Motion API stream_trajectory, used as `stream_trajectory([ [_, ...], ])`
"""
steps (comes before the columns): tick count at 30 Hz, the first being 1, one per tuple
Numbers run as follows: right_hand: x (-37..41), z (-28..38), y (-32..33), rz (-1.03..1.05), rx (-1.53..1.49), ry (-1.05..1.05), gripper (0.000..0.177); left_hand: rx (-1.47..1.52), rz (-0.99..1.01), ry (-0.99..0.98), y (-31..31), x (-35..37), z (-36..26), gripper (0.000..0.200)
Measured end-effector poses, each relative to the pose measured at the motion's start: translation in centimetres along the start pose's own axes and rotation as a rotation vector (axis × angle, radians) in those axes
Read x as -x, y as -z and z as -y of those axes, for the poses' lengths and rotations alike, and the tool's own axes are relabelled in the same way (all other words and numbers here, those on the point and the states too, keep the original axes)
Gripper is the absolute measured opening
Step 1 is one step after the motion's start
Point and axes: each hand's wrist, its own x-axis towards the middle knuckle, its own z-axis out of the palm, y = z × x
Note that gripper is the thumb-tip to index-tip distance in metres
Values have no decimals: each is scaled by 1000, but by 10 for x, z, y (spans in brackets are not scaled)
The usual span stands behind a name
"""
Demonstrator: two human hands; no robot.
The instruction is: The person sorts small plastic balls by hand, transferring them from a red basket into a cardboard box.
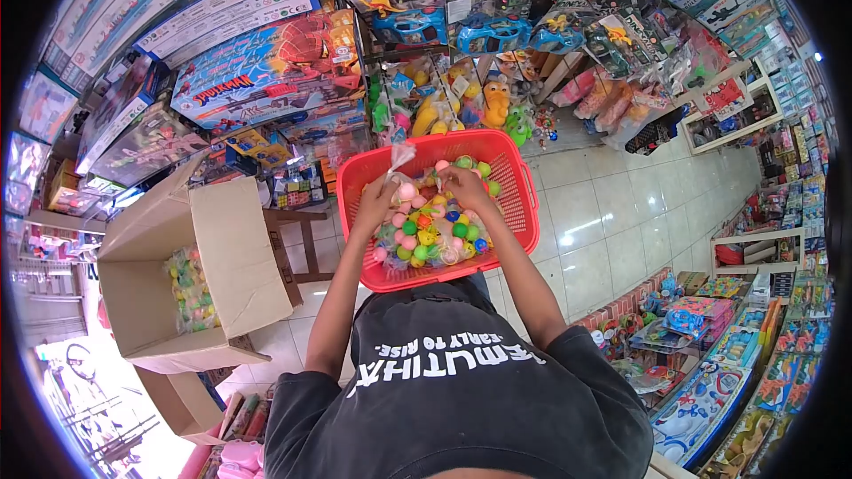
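A red plastic basket (524, 213) stands in front of my body, holding many small balls (422, 235) in pink, green, yellow, orange and blue. Over its left side, my left hand (377, 201) pinches a clear plastic bag (402, 157), whose crumpled end sticks up past the fingers. My right hand (466, 188) is over the basket's right half, its fingers drawn together just above the balls. What those fingers hold, if anything, is too small to tell.
An open cardboard box (240, 257) with bagged colourful balls (189, 288) sits at left. Boxed toys, including a Spider-Man box (266, 71), are stacked behind it. Dinosaur toy packs (399, 4) hang ahead. Packaged toys (701, 390) line the lower right, beyond the tiled floor (612, 213).
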Motion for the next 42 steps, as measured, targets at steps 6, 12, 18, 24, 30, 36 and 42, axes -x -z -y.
stream_trajectory([
  [6, -6, -25, -30, 214, 600, -3, 30, -113, -58, -12, 0, 12, -2, 32],
  [12, -4, -16, -36, 316, 802, 29, 37, -88, -70, -1, 6, 13, 10, 32],
  [18, -10, -19, -32, 412, 918, -32, 34, -85, -23, 57, 10, 14, 21, 33],
  [24, -3, -12, -26, 290, 966, -127, 28, -29, -42, 13, 2, 18, 9, 35],
  [30, 16, -2, 4, 114, 777, -54, 26, 50, -32, 16, -4, 20, 6, 35],
  [36, 33, 34, 35, -3, 523, 56, 22, 165, 4, 64, -7, 21, 17, 35],
  [42, 54, 72, 26, -70, -46, 97, 21, 305, 13, 226, -23, 34, -3, 38],
])
